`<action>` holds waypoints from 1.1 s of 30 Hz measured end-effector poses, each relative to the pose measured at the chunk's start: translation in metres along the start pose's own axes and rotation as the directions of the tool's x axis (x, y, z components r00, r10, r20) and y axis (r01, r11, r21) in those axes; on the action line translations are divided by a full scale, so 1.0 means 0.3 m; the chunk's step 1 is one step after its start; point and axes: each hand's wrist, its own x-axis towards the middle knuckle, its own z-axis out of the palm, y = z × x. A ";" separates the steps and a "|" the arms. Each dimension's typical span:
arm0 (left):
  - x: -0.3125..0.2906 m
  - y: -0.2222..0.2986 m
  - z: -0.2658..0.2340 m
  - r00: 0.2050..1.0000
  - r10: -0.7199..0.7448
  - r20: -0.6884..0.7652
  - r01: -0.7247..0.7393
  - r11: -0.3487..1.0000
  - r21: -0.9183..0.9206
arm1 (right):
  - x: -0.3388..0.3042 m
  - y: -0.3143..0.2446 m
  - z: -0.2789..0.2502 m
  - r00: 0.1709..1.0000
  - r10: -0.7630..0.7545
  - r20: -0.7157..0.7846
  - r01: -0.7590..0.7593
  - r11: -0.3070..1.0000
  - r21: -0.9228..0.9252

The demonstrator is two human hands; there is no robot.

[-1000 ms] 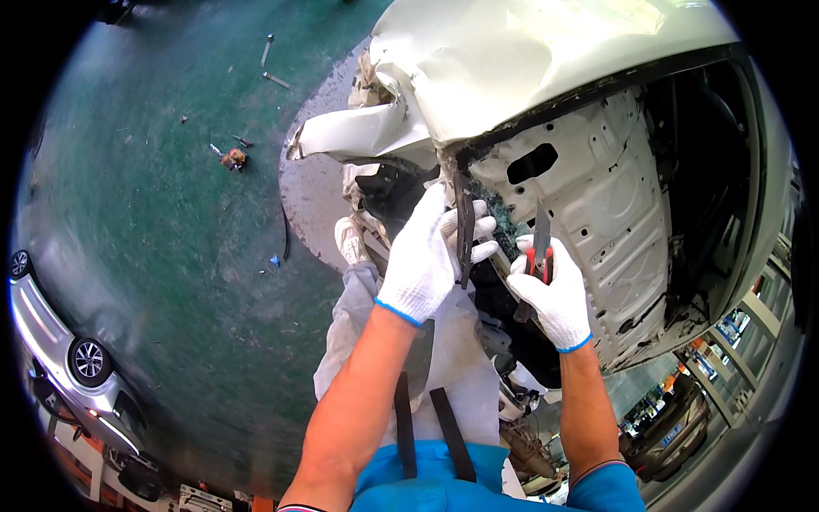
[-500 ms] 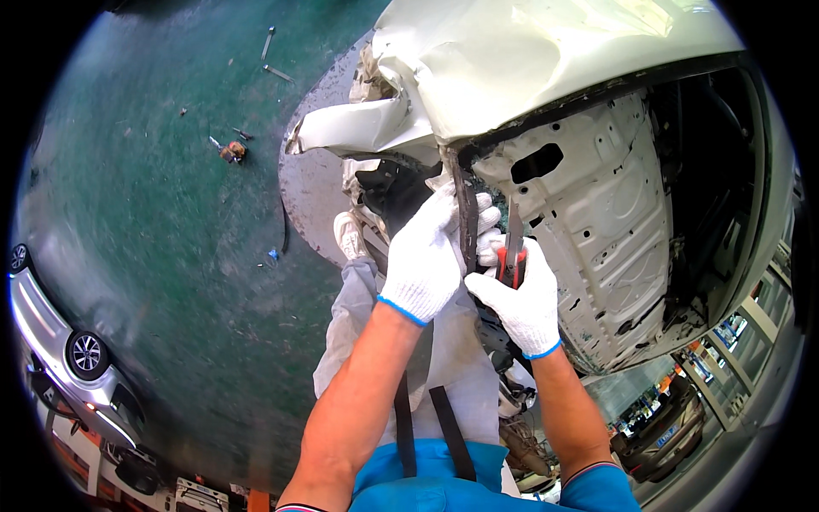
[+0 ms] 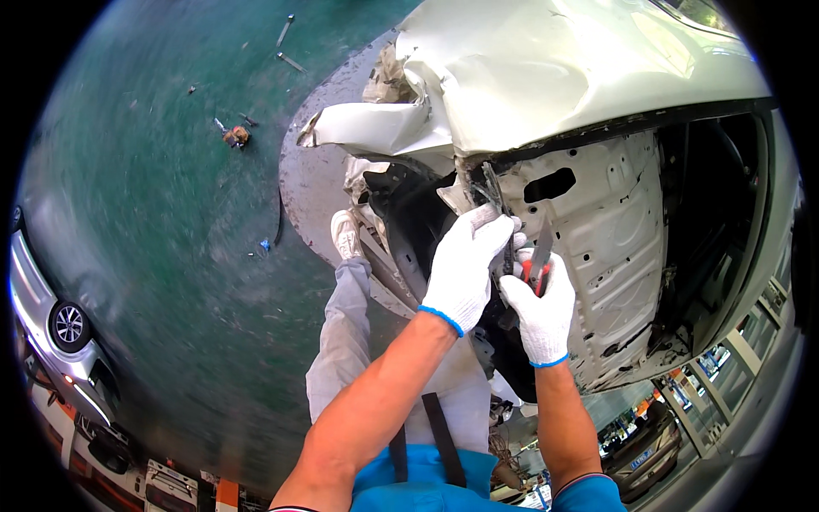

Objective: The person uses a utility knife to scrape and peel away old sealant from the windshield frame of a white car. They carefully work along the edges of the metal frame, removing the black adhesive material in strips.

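The left hand (image 3: 465, 269) has its gloved fingers clamped on a dark strip (image 3: 496, 200) hanging from the crumpled white car body (image 3: 554, 77). Just beside them, the right hand (image 3: 539, 311) has its fingers closed around red-handled pliers (image 3: 537, 256), whose tip points up beside the strip.

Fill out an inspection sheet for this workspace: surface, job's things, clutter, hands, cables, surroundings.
Surface: green painted floor, scuffed, with a grey bare patch beneath the car.
Job's things: dark rubber strip hanging along the edge of the crumpled white car body; red-handled pliers beside it.
Clutter: small bits of debris and two thin metal pieces on the floor.
Hands: left hand, white glove, fingers closed around the strip; right hand, white glove, gripping the pliers.
Cables: nothing seen for certain; a thin dark line lies on the floor.
Surroundings: silver car at the left edge; exposed inner panel with holes.
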 end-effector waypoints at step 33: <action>-0.049 -0.095 -0.017 0.933 0.352 -0.077 -0.289 0.858 0.425 | 0.089 0.097 -0.063 0.985 -0.174 -0.016 0.167 0.965 -0.204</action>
